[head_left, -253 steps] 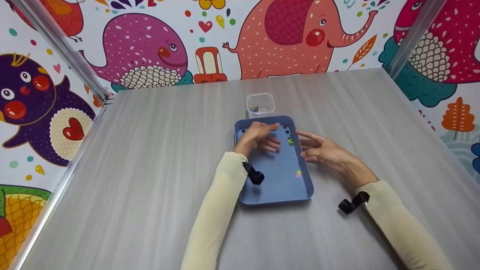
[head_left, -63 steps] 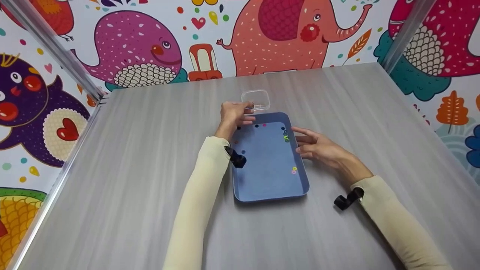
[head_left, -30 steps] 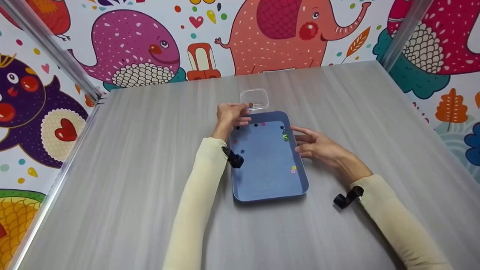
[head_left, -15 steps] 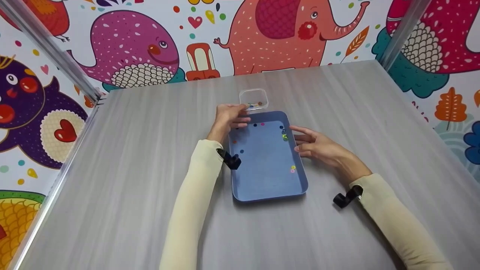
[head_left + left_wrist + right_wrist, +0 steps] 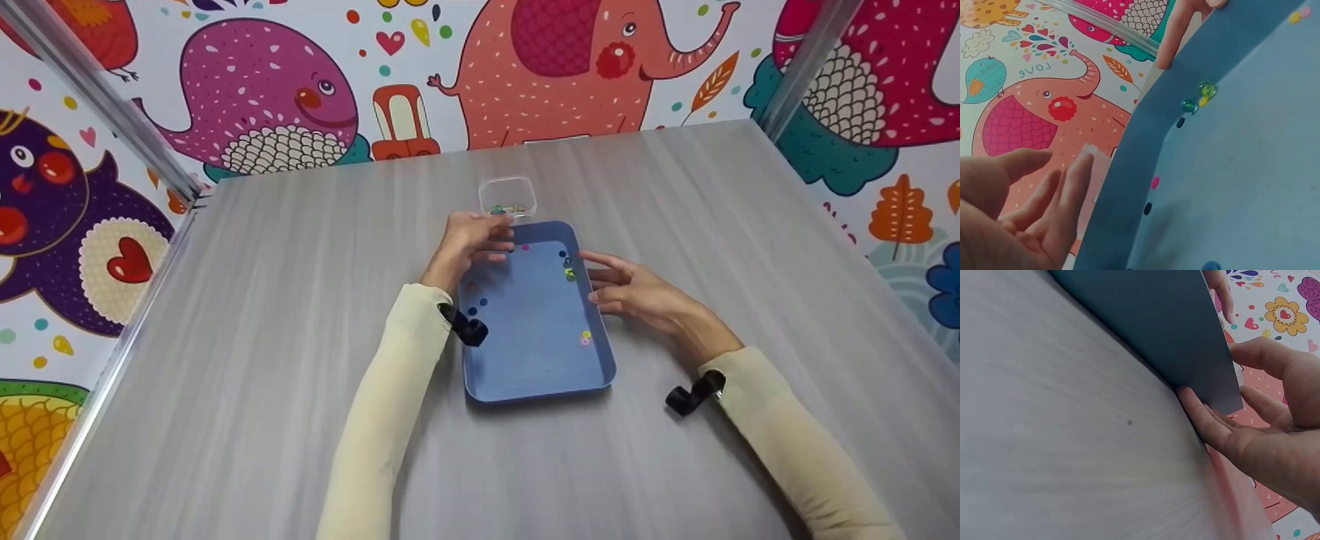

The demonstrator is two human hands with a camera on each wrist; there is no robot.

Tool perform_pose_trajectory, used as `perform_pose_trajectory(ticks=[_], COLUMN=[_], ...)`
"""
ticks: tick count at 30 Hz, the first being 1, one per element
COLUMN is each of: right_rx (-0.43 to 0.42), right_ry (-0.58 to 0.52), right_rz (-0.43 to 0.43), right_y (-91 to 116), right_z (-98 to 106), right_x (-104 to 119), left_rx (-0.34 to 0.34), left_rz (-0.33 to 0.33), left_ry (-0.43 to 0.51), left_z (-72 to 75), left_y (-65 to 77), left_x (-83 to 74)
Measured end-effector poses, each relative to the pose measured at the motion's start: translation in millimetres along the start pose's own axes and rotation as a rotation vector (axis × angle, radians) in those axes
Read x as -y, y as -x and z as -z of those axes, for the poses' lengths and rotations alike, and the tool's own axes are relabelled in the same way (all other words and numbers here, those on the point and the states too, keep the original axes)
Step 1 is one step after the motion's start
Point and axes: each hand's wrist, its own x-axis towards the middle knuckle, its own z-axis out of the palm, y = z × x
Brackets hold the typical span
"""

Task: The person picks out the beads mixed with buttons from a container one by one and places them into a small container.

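My left hand (image 5: 471, 238) hovers at the far left corner of a blue tray (image 5: 536, 367), just in front of a clear plastic box (image 5: 508, 178). In the left wrist view, its thumb and fingers are spread, with nothing between them. Several marbles (image 5: 497, 211) lie inside the box. On the outer side of the tray's right wall rest the fingers of my right hand (image 5: 637, 292); its thumb stays apart from them. A green marble (image 5: 1207, 88) and a teal marble (image 5: 1189, 106) lie along that wall, among small pink, yellow and black beads.
A pink and a yellow bead (image 5: 586, 338) lie near the tray's right side, and dark beads (image 5: 484, 302) near its left. The grey table (image 5: 300, 300) ends at a wall with painted animals (image 5: 570, 82).
My left hand has left the near edge of the box and come slightly right and nearer, over the tray's far end. More marbles show in the box than a second ago. The right hand stays.
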Motion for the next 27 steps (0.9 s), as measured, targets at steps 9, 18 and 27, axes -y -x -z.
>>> perform_pose_trajectory(ticks=[9,18,27], right_rx=[0.018,0.025,0.031], right_ry=[-0.037,-0.037,-0.027], right_rz=[0.025,0.024,0.021], right_y=[0.6,0.5,-0.1], right_z=[0.4,0.6,1.0], right_x=[0.0,0.8,0.3], left_rx=[0.034,0.088,0.1], left_rz=[0.001,0.014,0.04], left_ry=[-0.021,-0.024,-0.055], left_z=[-11.4,-24.1,-34.1], left_y=[2.0,1.8,0.8], left_x=[3.9,7.9,12.3])
